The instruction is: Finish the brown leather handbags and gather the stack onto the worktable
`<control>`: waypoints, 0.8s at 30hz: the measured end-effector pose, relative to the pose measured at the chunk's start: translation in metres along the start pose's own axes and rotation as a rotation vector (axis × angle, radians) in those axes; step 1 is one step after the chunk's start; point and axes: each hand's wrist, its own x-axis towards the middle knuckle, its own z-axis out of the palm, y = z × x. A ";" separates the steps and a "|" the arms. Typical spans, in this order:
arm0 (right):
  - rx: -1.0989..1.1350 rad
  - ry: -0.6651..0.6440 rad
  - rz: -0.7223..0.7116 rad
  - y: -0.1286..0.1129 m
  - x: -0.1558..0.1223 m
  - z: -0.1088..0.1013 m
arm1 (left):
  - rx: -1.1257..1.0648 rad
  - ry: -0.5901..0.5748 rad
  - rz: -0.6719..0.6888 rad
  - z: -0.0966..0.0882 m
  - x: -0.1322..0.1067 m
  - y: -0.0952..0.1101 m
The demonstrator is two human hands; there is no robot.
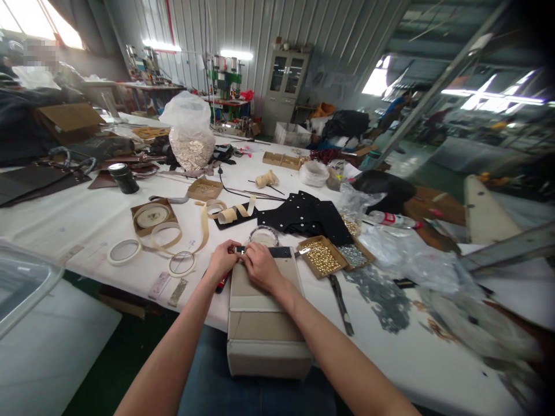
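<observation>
My left hand [224, 260] is closed at the left end of a black strip [281, 252], fingertips pinched together. Right beside it, my right hand [261, 267] also has its fingers closed on the strip, partly covering it. Something small and pale shows between the fingertips, too small to name. The strip lies across the far end of a beige box-shaped block [265, 329] on the table's near edge. A red and black object [222, 283] is partly hidden beside my left wrist. Just beyond my hands lies a ring-shaped roll [263, 235].
To the right are a tray of gold-coloured studs [319, 257], silver ones [353, 256] and a dark tool [341, 305]. Tape rolls [124, 252] lie left. Black punched pieces [299, 216], a bottle [394, 219] and a filled plastic bag [191, 141] stand farther back.
</observation>
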 end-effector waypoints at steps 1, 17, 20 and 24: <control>0.031 -0.009 -0.006 -0.003 0.003 -0.005 | 0.006 -0.002 -0.008 0.000 -0.001 0.002; -0.431 -0.035 1.128 0.080 -0.210 -0.152 | -0.097 -0.069 -0.038 -0.002 0.003 0.006; -0.346 -0.067 1.114 0.091 -0.213 -0.149 | -0.114 -0.087 -0.029 -0.002 0.008 0.001; -0.127 0.226 1.187 0.081 -0.216 -0.156 | -0.089 -0.072 -0.034 -0.006 0.009 -0.005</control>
